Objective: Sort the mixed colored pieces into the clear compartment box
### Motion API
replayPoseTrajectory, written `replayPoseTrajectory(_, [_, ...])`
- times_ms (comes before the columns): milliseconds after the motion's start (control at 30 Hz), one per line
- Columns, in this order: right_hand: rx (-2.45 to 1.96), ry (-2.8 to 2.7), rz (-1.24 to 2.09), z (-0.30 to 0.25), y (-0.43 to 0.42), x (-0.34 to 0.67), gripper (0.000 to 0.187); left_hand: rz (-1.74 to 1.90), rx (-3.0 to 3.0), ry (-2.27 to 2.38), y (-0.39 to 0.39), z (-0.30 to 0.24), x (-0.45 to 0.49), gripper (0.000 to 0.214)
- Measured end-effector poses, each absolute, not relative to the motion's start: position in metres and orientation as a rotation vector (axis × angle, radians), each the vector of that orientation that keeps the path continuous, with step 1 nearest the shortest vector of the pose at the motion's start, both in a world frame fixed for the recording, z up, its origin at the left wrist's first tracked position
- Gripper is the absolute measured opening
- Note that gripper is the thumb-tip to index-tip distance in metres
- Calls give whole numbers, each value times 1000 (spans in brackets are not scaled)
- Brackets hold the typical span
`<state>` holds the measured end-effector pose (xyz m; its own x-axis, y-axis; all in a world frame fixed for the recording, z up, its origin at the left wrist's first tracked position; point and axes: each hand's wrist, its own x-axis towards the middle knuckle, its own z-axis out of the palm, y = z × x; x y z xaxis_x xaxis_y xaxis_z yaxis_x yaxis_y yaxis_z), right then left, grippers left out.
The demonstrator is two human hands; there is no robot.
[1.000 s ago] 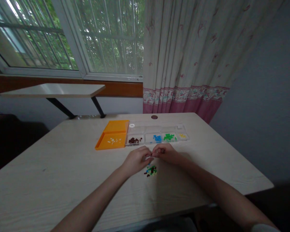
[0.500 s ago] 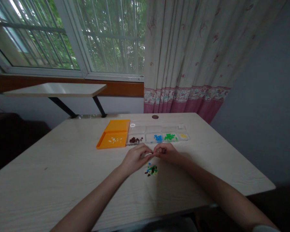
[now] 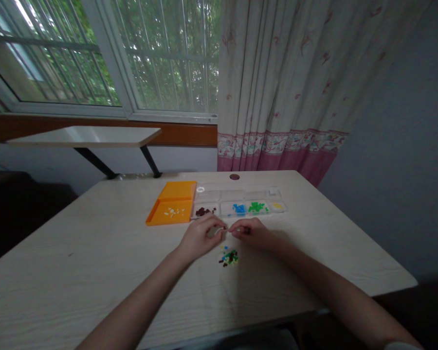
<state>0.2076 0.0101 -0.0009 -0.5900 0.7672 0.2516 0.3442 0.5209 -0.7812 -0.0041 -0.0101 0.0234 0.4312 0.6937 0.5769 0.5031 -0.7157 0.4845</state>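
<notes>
My left hand [image 3: 203, 234] is pinching a small dark piece at its fingertips, too tiny to name. Close beside it, my right hand [image 3: 252, 230] has its fingers curled together; something brownish shows within them, but I cannot make out what. The two sets of fingertips are slightly apart, above the table. Below them lies a little pile of mixed pieces [image 3: 229, 257], green, brown, yellow and blue. Just beyond the hands is a clear compartment tray [image 3: 233, 194] with brown pieces [image 3: 205, 211], blue pieces [image 3: 238, 209], green pieces [image 3: 256, 207] and yellow pieces [image 3: 277, 205] in separate compartments.
An orange tray [image 3: 175, 191] with scattered white pieces [image 3: 174, 212] adjoins the clear tray on the left. The pale wooden table [image 3: 95, 262] has a round hole [image 3: 234, 177] at the back. A raised shelf [image 3: 87, 136] stands at the back left, before the window; a curtain [image 3: 277, 97] hangs behind.
The fingertips were together half a second ago and are now slightly apart. My left hand has shifted a little to the left. The trays and pile look unchanged.
</notes>
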Motion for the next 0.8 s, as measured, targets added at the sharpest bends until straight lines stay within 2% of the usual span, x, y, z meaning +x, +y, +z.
replayPoseTrajectory(200, [-929, -2530, 669, 9, 3, 209, 23, 1353, 2357, 1160, -9, 29, -11, 8])
replayPoseTrajectory(367, [-971, -2622, 552, 13, 1, 209, 21, 1464, 2331, 1201, -12, 29, -11, 10])
replayPoseTrajectory(600, [-975, -2623, 502, 11, 5, 213, 19, 1513, 2316, 1257, -11, 32, -11, 8])
replayPoseTrajectory(800, [-868, -2695, 544, 13, 7, 218, 21, 1477, 2216, 1648, 7, 23, -26, 13])
